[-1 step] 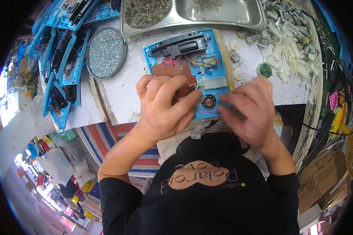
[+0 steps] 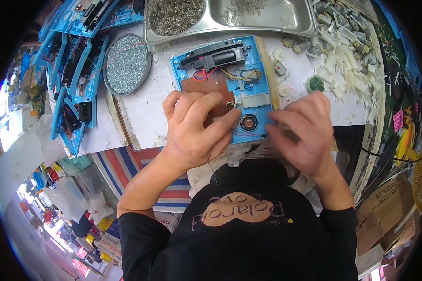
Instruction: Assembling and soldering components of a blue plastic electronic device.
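The left hand (image 2: 192, 126) is lying flat on the open blue housing (image 2: 253, 56), which is resting on the white table (image 2: 140, 117) right in front of the person. Its fingers are spread apart and are pressing on the brown circuit board (image 2: 206, 84) inside the housing; they are not closed around anything. The forefinger is reaching toward the small round speaker (image 2: 248, 122) and almost touching it. The right hand (image 2: 305, 131) is at the lower right edge of the housing with its fingers drawn close together. It is blurred, so I judge that it is in quick motion at this instant. Something dark is showing between its fingers, but I cannot tell if it is gripping a small tool or part, or nothing. In my judgement the left hand is steadying the housing while the right one is working on its edge near the speaker, and the fitting there is not yet finished. The red, yellow and blue wires and the long black part (image 2: 215, 58) at the top of the housing are lying free of both hands. Behind the housing a metal tray (image 2: 267, 23) and a round dish of screws (image 2: 126, 63) are standing, with white plastic parts (image 2: 347, 61) on the right and more blue housings (image 2: 75, 70) piled on the left.
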`<state>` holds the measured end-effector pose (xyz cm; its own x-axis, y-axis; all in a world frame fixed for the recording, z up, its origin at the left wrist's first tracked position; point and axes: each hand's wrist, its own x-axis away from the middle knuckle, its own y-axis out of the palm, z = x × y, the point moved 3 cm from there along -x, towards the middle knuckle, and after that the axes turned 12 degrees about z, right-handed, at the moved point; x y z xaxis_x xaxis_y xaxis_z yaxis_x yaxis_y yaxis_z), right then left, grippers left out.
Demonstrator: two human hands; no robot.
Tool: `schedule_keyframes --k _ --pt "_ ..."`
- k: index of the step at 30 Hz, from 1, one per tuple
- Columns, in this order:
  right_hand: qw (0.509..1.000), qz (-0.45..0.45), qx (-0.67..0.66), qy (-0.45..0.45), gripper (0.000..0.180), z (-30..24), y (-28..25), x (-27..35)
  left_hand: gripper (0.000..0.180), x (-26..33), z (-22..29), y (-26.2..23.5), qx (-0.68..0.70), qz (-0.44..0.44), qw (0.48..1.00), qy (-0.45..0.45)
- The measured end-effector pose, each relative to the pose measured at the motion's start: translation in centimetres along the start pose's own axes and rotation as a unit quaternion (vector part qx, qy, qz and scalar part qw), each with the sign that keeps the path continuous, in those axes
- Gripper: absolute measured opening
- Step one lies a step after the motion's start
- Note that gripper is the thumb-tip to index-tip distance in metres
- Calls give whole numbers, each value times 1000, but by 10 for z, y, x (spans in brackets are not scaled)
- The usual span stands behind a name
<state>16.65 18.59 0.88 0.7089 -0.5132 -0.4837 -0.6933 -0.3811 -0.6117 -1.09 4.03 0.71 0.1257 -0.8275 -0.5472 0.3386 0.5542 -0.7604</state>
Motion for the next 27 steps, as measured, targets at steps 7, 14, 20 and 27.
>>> schedule_keyframes --k 7,14,20,27 --pt "998 36 9 46 16 30 -23 -15 41 -3 2 -2 20 12 1000 -10" --pt "997 44 -30 63 9 27 18 -43 39 -26 -2 15 -56 45 997 -35" --pt "998 45 28 41 8 18 31 -46 40 -28 -7 19 -70 45 996 -29" --pt "990 43 119 -61 10 7 30 -48 39 -33 -1 15 -77 22 995 -54"
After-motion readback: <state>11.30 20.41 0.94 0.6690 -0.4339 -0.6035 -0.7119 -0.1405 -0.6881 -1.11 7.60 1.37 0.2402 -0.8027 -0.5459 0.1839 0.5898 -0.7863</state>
